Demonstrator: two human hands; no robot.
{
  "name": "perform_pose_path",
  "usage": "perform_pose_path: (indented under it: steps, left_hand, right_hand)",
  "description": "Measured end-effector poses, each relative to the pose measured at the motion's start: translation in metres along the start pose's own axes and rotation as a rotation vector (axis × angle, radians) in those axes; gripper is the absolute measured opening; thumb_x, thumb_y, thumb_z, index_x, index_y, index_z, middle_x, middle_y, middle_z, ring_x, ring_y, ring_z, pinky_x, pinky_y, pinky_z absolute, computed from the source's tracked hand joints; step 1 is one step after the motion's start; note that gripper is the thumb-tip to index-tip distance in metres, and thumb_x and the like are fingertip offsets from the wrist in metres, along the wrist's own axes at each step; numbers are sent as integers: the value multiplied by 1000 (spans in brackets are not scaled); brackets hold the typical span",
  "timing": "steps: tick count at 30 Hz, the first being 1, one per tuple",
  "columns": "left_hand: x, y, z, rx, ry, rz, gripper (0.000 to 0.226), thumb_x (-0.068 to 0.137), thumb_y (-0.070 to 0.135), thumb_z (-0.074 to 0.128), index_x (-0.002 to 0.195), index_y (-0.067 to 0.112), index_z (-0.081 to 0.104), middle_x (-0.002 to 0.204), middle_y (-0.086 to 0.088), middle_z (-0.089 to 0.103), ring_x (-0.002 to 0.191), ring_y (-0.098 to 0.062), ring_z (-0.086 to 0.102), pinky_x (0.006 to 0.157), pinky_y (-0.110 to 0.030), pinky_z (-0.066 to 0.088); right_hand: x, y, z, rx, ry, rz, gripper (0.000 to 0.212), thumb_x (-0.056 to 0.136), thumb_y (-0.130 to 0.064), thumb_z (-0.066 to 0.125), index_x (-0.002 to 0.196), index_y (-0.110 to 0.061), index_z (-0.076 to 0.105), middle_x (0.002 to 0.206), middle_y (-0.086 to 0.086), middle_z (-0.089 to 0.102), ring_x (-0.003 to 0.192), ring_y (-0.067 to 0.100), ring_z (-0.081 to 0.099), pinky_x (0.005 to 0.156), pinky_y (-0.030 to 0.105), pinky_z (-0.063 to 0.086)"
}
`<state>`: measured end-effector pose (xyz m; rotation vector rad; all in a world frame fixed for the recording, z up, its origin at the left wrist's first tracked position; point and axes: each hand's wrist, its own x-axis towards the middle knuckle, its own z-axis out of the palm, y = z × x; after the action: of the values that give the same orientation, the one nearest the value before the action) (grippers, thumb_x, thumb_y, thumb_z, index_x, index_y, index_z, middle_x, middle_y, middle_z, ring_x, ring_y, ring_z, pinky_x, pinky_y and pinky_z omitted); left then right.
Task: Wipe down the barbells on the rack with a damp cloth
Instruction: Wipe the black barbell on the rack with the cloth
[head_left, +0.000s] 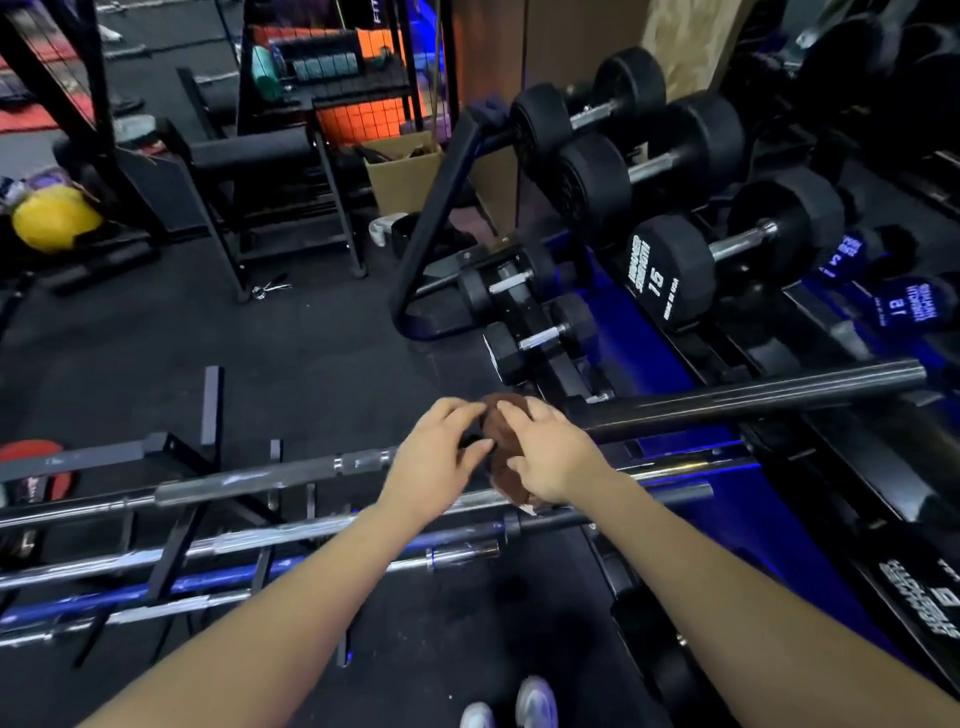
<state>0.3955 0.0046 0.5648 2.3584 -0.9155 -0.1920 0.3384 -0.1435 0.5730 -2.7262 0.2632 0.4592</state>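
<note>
Barbells (249, 486) lie racked; both hands, left (434, 457) and right (550, 457), apparently pinch the half-hidden brown cloth (501, 415)

A low black rack (171, 525) at eight o'clock carries several barbells (249, 543) lying side by side — chrome, one blue. At two o'clock a dumbbell rack (737, 343) holds black dumbbells (727, 254) — all on dark rubber floor (311, 353).

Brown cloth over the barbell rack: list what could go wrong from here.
1. Both hands, left hand and right hand, hold the brown cloth bunched above the bars; a loose grip could drop it onto the black floor.
2. The black bar juts out beside the right hand and could be knocked.
3. The dumbbells sit close, so knuckles may bump them.
</note>
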Motion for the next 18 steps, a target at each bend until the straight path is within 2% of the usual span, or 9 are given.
perform_pose_path:
  steps: [3, 5, 8, 10, 12, 15, 18]
  left_hand:
    - [7, 25, 17, -107, -40, 37, 51, 88, 21, 64, 135, 15, 46, 130, 0, 47, 120, -17, 46, 103, -21, 32]
    - [12, 30, 27, -41, -79, 56, 63, 85, 30, 66, 140, 17, 38, 138, -1, 41, 128, -20, 37, 111, -29, 27]
    - [23, 40, 40, 210, -245, 37, 82, 85, 41, 64, 150, 17, 20, 154, -3, 20, 143, -26, 10, 118, -31, 11]
    - [33, 48, 48, 360, -318, -5, 84, 87, 41, 60, 151, 14, 12, 158, -2, 10, 145, -29, 0, 119, -36, 7]
    - [41, 51, 55, 395, -323, -44, 81, 89, 39, 58, 151, 14, 14, 157, 0, 15, 143, -32, 9, 116, -41, 17]
    - [46, 47, 58, 449, -252, -19, 62, 94, 35, 52, 147, 19, 26, 148, 4, 31, 127, -26, 32, 101, -36, 40]
    - [42, 41, 50, 509, -256, 15, 53, 98, 29, 46, 147, 25, 27, 146, 8, 31, 120, -24, 37, 91, -34, 47]
  right_hand:
    - [-4, 20, -23, 106, -12, -50, 71, 85, -29, 65, 146, -24, 31, 148, 4, 31, 133, 24, 35, 108, 33, 32]
    - [-13, 39, -33, 73, 27, -51, 73, 82, -31, 68, 146, -29, 32, 151, 1, 28, 136, 22, 27, 111, 32, 27]
    - [-24, 58, -31, 66, 33, -26, 92, 78, -23, 74, 151, -30, 19, 154, -1, 23, 139, 19, 20, 111, 30, 25]
    - [-24, 62, -25, 94, 51, -3, 101, 77, -18, 76, 153, -24, 9, 155, -2, 21, 141, 17, 19, 109, 27, 26]
    - [-21, 63, -21, 83, 91, -1, 99, 79, -15, 73, 153, -19, 7, 156, -2, 19, 141, 16, 21, 107, 26, 27]
    - [-18, 65, -16, 27, 139, -20, 86, 84, -10, 67, 151, -18, 15, 157, -6, 16, 141, 14, 21, 106, 23, 26]
    - [-13, 65, -15, 9, 134, -4, 84, 84, -9, 67, 151, -17, 17, 157, -6, 16, 141, 13, 22, 106, 27, 31]
